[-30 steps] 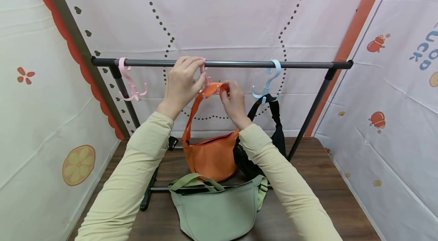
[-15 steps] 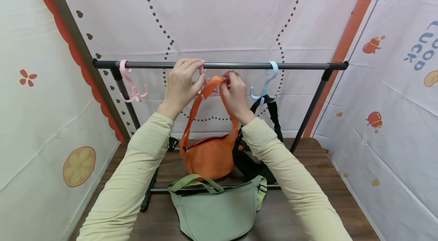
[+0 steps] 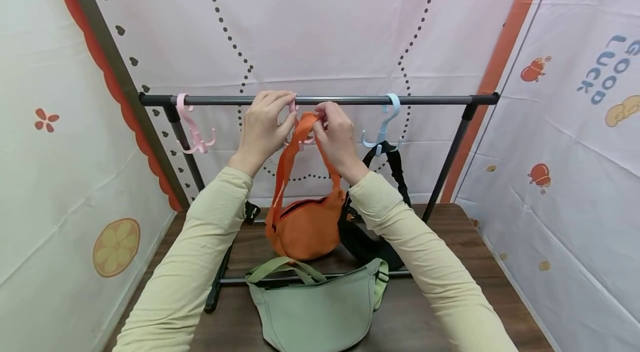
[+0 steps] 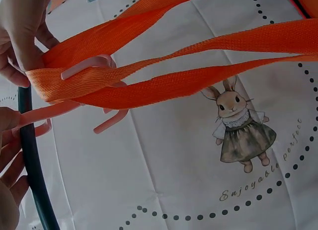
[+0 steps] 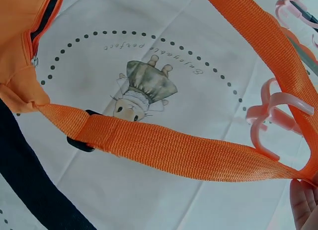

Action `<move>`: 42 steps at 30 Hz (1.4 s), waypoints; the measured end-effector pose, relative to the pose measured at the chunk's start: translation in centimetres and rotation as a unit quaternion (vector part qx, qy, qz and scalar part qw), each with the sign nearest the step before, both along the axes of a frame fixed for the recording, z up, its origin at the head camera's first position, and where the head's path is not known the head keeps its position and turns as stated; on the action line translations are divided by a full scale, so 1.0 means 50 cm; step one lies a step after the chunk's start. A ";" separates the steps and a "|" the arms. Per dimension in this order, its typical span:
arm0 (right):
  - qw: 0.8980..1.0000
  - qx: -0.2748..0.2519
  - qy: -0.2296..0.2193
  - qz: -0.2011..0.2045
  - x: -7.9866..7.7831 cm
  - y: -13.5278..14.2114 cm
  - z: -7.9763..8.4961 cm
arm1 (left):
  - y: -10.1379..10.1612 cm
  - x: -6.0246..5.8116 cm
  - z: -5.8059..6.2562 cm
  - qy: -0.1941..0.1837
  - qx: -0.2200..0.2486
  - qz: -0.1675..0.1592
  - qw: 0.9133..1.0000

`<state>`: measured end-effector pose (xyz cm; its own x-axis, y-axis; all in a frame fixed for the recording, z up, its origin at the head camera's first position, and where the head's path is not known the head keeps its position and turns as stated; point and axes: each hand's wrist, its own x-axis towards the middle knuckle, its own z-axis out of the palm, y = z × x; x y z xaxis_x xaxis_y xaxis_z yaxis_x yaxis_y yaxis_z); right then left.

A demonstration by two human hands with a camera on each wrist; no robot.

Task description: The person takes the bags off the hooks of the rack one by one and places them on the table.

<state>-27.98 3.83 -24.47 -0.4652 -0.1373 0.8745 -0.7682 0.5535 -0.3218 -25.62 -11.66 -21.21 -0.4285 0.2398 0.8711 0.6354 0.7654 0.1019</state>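
Observation:
My left hand (image 3: 265,129) is at the rack's black rail (image 3: 340,100), pinching the upper part of a pink hook. In the right wrist view the lower prongs of this pink hook (image 5: 278,113) stand beside an orange strap (image 5: 174,150). Beside it, my right hand (image 3: 338,138) pinches the strap at its upper fold, near the rail. Seen from the left wrist, the strap crosses the hook, with one prong in front of it. Below hangs the orange bag (image 3: 307,230), its zip facing up.
Another pink hook (image 3: 194,130) hangs at the rail's left. On the right, a blue hook (image 3: 386,124) carries a black bag (image 3: 362,241). A green bag (image 3: 312,307) lies in front on the wooden table (image 3: 450,285). Printed cloth surrounds the rack.
My right hand has risen and then shifted left with the strap, bringing its fold close to my left hand. The left hand keeps its grip on the hook.

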 end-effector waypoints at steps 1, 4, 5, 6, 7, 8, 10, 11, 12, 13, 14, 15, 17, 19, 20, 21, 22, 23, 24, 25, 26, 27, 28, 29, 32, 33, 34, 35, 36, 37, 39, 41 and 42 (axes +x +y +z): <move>1.000 0.002 0.004 -0.002 0.001 -0.001 0.000 | 0.000 -0.001 -0.001 -0.002 0.001 0.000 1.000; 1.000 0.006 0.017 -0.012 0.003 -0.002 0.003 | -0.001 -0.002 -0.006 -0.004 0.001 -0.001 1.000; 1.000 0.005 0.022 -0.014 0.004 -0.002 0.005 | -0.002 -0.003 -0.007 -0.006 0.003 -0.001 1.000; 1.000 0.003 0.026 -0.014 0.005 -0.002 0.007 | -0.002 -0.004 -0.008 -0.006 0.004 -0.001 1.000; 0.999 0.002 0.032 -0.014 0.007 -0.002 0.011 | -0.002 -0.005 -0.009 -0.007 0.004 -0.001 1.000; 0.999 0.001 0.037 -0.014 0.008 -0.002 0.014 | -0.002 -0.006 -0.010 -0.008 0.005 -0.001 1.000; 0.999 0.002 0.045 -0.012 0.011 -0.001 0.020 | -0.001 -0.008 -0.012 -0.011 0.008 -0.001 1.000; 0.999 0.005 0.048 -0.012 0.012 -0.001 0.023 | -0.001 -0.009 -0.013 -0.012 0.009 -0.001 1.000; 0.999 0.009 0.051 -0.013 0.014 -0.001 0.026 | -0.001 -0.010 -0.014 -0.012 0.008 -0.002 1.000; 0.998 0.013 0.054 -0.016 0.015 0.000 0.028 | -0.001 -0.011 -0.014 -0.013 0.009 -0.003 1.000; 0.998 0.017 0.055 -0.017 0.016 0.000 0.030 | -0.001 -0.012 -0.015 -0.013 0.009 -0.004 1.000; 0.998 0.019 0.057 -0.017 0.017 0.001 0.031 | -0.001 -0.012 -0.015 -0.014 0.009 -0.006 1.000; 0.998 0.019 0.057 -0.015 0.019 0.001 0.033 | -0.002 -0.014 -0.018 -0.016 0.009 -0.013 1.000; 0.998 0.016 0.059 -0.014 0.022 0.001 0.034 | -0.003 -0.013 -0.021 -0.015 0.011 -0.023 1.000; 0.998 0.015 0.060 -0.013 0.023 0.001 0.036 | -0.004 -0.013 -0.024 -0.014 0.014 -0.027 0.999; 0.998 0.015 0.060 -0.013 0.026 0.001 0.037 | -0.005 -0.012 -0.027 -0.011 0.017 -0.032 0.999; 0.998 0.016 0.060 -0.014 0.028 0.000 0.039 | -0.007 -0.009 -0.031 -0.007 0.022 -0.036 0.999; 0.998 0.018 0.061 -0.016 0.030 0.000 0.041 | -0.010 -0.005 -0.034 0.000 0.028 -0.038 0.999; 0.998 0.019 0.062 -0.017 0.032 -0.001 0.044 | -0.012 -0.001 -0.039 0.004 0.037 -0.040 0.999; 0.998 0.022 0.062 -0.017 0.035 -0.002 0.047 | -0.015 0.004 -0.044 0.007 0.048 -0.043 0.998; 0.998 0.024 0.062 -0.018 0.038 -0.003 0.050 | -0.019 0.010 -0.050 0.012 0.056 -0.046 0.997; 0.998 0.026 0.062 -0.017 0.040 -0.004 0.053 | -0.022 0.018 -0.056 0.014 0.063 -0.048 0.997; 0.997 0.027 0.063 -0.016 0.042 -0.005 0.057 | -0.026 0.027 -0.064 0.014 0.071 -0.051 0.996; 0.997 0.026 0.065 -0.013 0.044 -0.006 0.060 | -0.030 0.035 -0.073 0.014 0.076 -0.054 0.995; 0.997 0.024 0.071 -0.006 0.050 -0.008 0.072 | -0.045 0.064 -0.108 -0.006 0.091 -0.066 0.994; 0.997 0.022 0.074 -0.003 0.053 -0.009 0.076 | -0.050 0.074 -0.122 -0.017 0.098 -0.069 0.993; 0.997 0.022 0.077 -0.001 0.056 -0.009 0.080 | -0.055 0.084 -0.138 -0.028 0.106 -0.073 0.991; 0.997 0.021 0.080 0.000 0.059 -0.010 0.085 | -0.061 0.093 -0.154 -0.042 0.113 -0.077 0.990; 0.996 0.021 0.082 0.001 0.062 -0.011 0.089 | -0.066 0.103 -0.171 -0.056 0.121 -0.080 0.988; 0.996 0.019 0.085 0.002 0.066 -0.012 0.092 | -0.072 0.112 -0.189 -0.070 0.126 -0.080 0.986; 0.996 0.020 0.090 0.001 0.072 -0.013 0.100 | -0.080 0.131 -0.225 -0.097 0.142 -0.082 0.982; 0.995 0.020 0.094 -0.001 0.078 -0.014 0.107 | -0.087 0.151 -0.264 -0.126 0.153 -0.075 0.977; 0.995 0.021 0.095 -0.001 0.081 -0.015 0.110 | -0.090 0.161 -0.283 -0.141 0.160 -0.071 0.974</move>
<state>-23.91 3.07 -18.97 -0.2927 -0.1749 0.9401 -0.8114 0.5656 -0.1474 -17.57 -16.15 -35.39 -0.6446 0.0501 0.7629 0.6448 0.5718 0.5072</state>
